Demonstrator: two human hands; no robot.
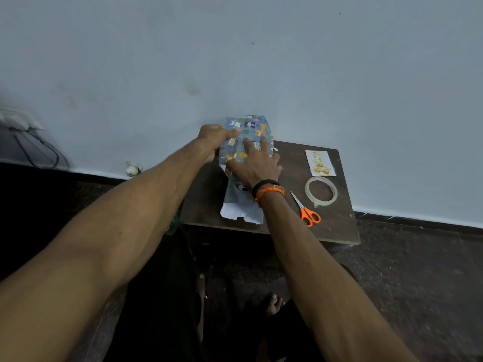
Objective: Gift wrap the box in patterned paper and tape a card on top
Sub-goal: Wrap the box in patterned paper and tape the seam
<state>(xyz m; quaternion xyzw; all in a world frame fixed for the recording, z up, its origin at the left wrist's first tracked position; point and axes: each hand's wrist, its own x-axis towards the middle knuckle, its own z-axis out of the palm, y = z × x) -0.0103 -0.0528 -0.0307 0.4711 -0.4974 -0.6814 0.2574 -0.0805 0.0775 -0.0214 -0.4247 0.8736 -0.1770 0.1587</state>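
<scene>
The box is hidden under blue patterned paper printed with cartoon animals, standing near the back left of a small dark wooden table. My left hand grips the paper at the box's left side, thumb pressed on the top. My right hand lies flat on the wrapped top, fingers spread, pinning a fold. A loose flap with its white underside showing trails toward the table's front edge. A white card with gold print lies flat at the back right.
A clear tape roll lies just in front of the card. Orange-handled scissors lie shut beside my right wrist. A pale wall rises right behind the table. Dark floor surrounds it, and my feet show below.
</scene>
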